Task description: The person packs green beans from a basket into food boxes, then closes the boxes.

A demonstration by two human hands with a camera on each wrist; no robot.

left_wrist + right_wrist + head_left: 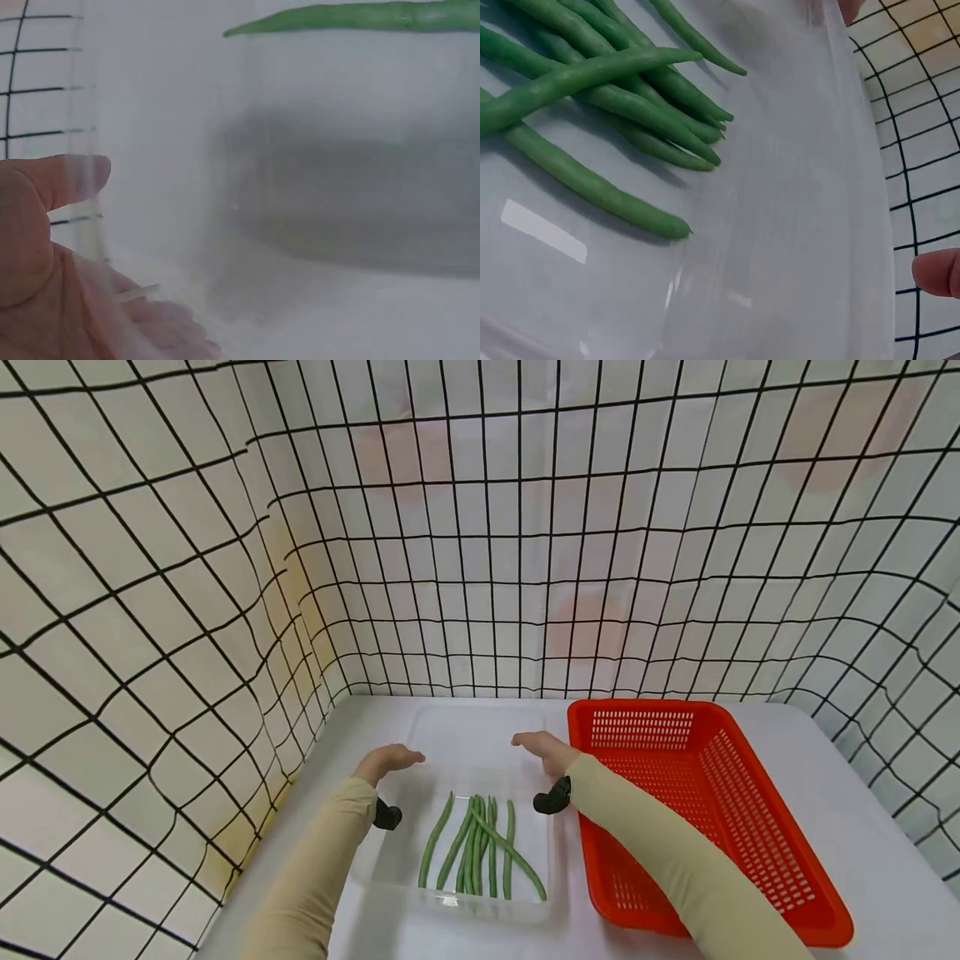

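Observation:
A clear plastic box stands in front of me, with several green beans lying lengthwise on its floor. One bean crosses over the others. My left hand is at the box's far left corner, its thumb apart from its fingers. In the left wrist view, that thumb and the fingers show partly through the clear wall. Over the far right corner is my right hand, fingers extended inward. Only its thumb tip appears clearly in the right wrist view, outside the wall. Neither hand holds a bean.
A red perforated plastic basket stands to the right, partly under my right forearm. Behind the box lies a flat clear lid on the white table. Black netting rises around the back and sides.

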